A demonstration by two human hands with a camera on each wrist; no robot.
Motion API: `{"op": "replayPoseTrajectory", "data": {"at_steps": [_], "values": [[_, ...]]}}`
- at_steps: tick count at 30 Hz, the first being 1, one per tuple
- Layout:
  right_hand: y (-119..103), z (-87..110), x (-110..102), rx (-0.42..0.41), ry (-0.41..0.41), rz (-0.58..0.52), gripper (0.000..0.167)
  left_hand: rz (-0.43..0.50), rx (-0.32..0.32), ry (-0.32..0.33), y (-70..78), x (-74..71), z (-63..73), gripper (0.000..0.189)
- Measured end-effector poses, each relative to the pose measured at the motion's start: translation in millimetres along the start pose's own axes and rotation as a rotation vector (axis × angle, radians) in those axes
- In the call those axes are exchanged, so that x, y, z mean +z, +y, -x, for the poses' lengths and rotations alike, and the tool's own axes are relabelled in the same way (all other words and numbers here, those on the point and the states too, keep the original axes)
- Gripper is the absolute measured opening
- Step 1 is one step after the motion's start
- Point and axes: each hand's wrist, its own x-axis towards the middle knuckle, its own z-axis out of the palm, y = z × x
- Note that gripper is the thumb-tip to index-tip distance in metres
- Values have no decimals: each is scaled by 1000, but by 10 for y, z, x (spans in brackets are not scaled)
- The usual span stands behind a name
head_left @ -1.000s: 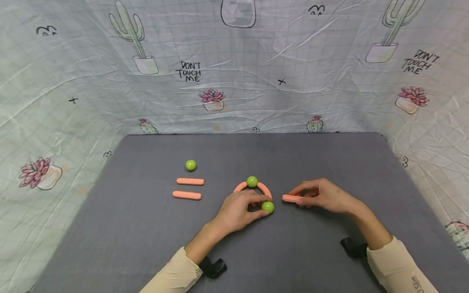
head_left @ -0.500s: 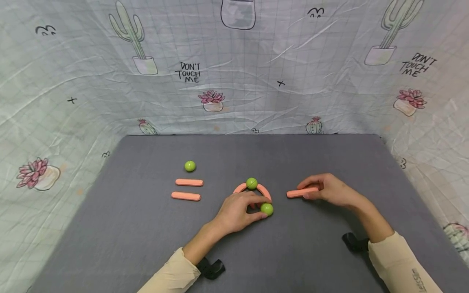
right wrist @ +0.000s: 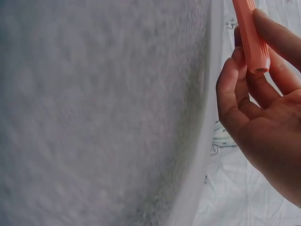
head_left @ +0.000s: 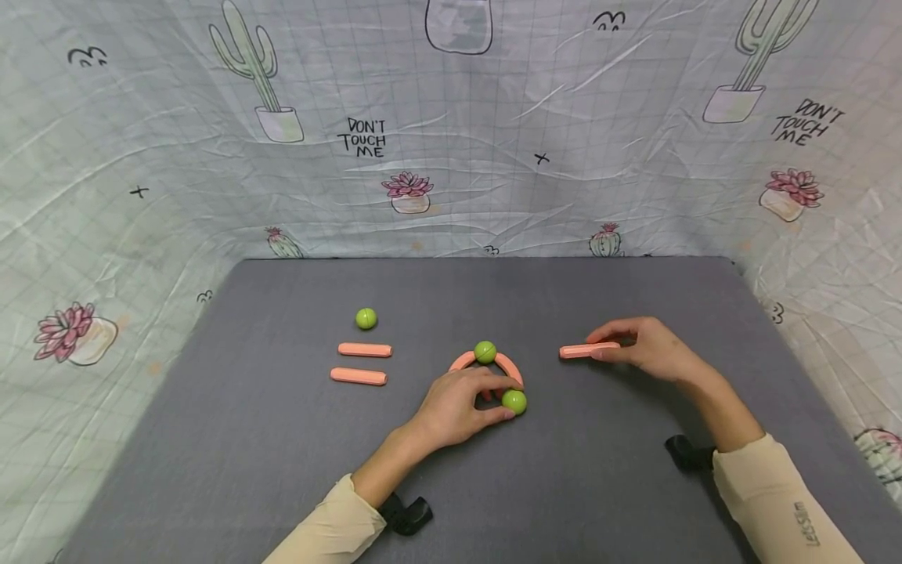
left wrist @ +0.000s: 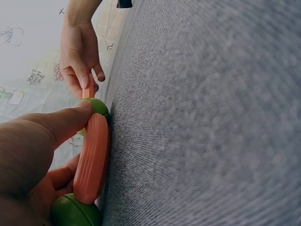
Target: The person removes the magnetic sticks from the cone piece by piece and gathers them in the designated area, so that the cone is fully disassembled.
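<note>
My left hand (head_left: 456, 406) pinches a green ball (head_left: 514, 402) between thumb and fingers. This ball sits at the right end of a curved orange piece (head_left: 510, 368), part of a ring of curved pieces and green balls. Another green ball (head_left: 485, 352) joins two curved pieces at the far side. The left hand hides the near part of the ring. My right hand (head_left: 651, 348), off to the right of the ring, holds a straight orange stick (head_left: 576, 352) by its right end. In the right wrist view the stick's end (right wrist: 257, 56) shows a small hole.
To the left, two straight orange sticks lie side by side, a farther one (head_left: 365, 349) and a nearer one (head_left: 358, 377). Beyond them rests a loose green ball (head_left: 366, 319). A printed cloth (head_left: 479, 102) rises behind the grey table (head_left: 232, 454).
My right hand has moved away from the ring, to the right and farther back, carrying the orange stick. The left hand stays on the green ball.
</note>
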Motion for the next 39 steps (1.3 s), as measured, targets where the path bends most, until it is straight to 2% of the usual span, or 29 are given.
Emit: {"op": "replayPoseTrajectory", "data": {"at_steps": [6,10,18,26,34,39], "values": [[74,-38,-80,34,22,12,37,-3,7,4,-4,5,3,34],[130,-87,-117,29,33,17,38,-2,23,20,-4,4,10,34],[156,-201,-181,31,25,-39,41,-1,7,27,-30,-1,22,34],[245,-196,-228,80,24,-32,46,-9,20,18,-33,32,15,33],[303,-250,-316,131,14,-73,52,0,12,51,-34,42,9,32],[352,-243,-346,143,17,-72,50,7,21,45,-27,49,8,33]]}}
